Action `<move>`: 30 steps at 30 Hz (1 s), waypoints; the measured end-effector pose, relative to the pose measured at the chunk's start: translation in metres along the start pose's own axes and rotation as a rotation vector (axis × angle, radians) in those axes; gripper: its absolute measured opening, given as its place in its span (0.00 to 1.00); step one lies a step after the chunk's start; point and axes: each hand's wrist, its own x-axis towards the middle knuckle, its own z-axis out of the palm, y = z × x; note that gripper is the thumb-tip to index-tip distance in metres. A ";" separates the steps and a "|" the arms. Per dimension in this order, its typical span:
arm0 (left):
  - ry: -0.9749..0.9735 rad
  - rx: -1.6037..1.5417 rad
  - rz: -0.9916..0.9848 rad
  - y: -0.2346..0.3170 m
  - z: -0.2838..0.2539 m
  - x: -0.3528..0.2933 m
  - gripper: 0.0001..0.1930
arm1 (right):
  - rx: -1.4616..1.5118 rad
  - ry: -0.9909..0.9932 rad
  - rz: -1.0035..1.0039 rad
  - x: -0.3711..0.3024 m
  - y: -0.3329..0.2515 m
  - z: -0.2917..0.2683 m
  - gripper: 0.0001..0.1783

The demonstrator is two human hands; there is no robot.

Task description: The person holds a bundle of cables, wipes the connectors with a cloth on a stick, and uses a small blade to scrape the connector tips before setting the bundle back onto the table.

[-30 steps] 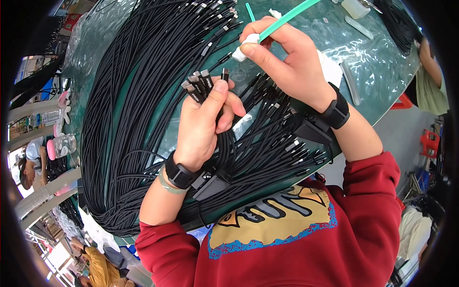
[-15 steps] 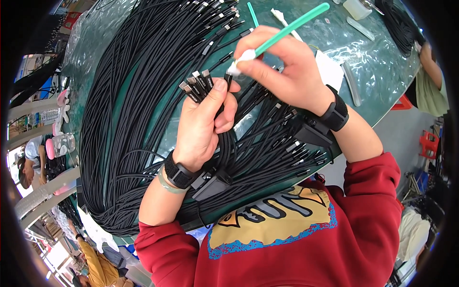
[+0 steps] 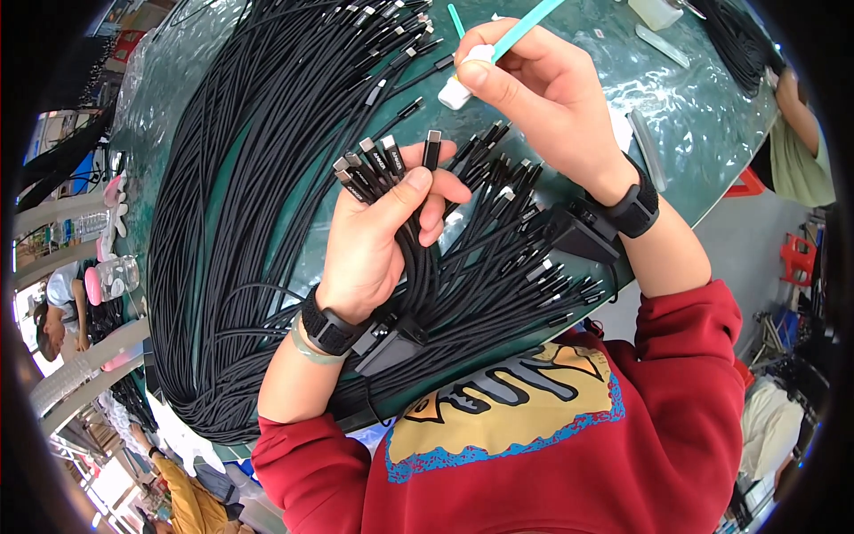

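My left hand (image 3: 365,240) is closed around several black cables, whose USB-C plugs (image 3: 378,162) fan out above the thumb. One plug (image 3: 432,149) stands upright, apart from the others, between thumb and fingers. Up and to the right, my right hand (image 3: 562,111) pinches a teal stick (image 3: 530,25) near its lower end, where white cloth is wrapped into a wad (image 3: 455,93). A gap separates the wad from the upright plug. Both wrists wear black straps with dark box-shaped devices.
A big bundle of black cables (image 3: 213,222) curves over the green table (image 3: 712,116), more plug ends (image 3: 525,240) lying right of my left hand. Grey strips (image 3: 648,151) and a whitish container (image 3: 656,12) lie at the right. Other people sit around; red stools (image 3: 798,258) stand on the floor.
My right hand has lifted the white wad up and away from the upright plug, which now shows fully. The left hand's fingers have spread a little around the cables.
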 end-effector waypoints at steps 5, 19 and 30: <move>0.019 -0.062 -0.023 0.000 -0.004 0.000 0.13 | -0.242 -0.087 -0.051 -0.003 -0.001 0.001 0.07; -0.020 -0.083 -0.021 -0.001 -0.013 0.002 0.12 | -0.373 -0.156 -0.241 -0.006 0.001 0.017 0.05; -0.073 -0.150 -0.140 0.002 -0.012 0.001 0.12 | -0.509 -0.035 -0.224 -0.003 0.000 0.004 0.06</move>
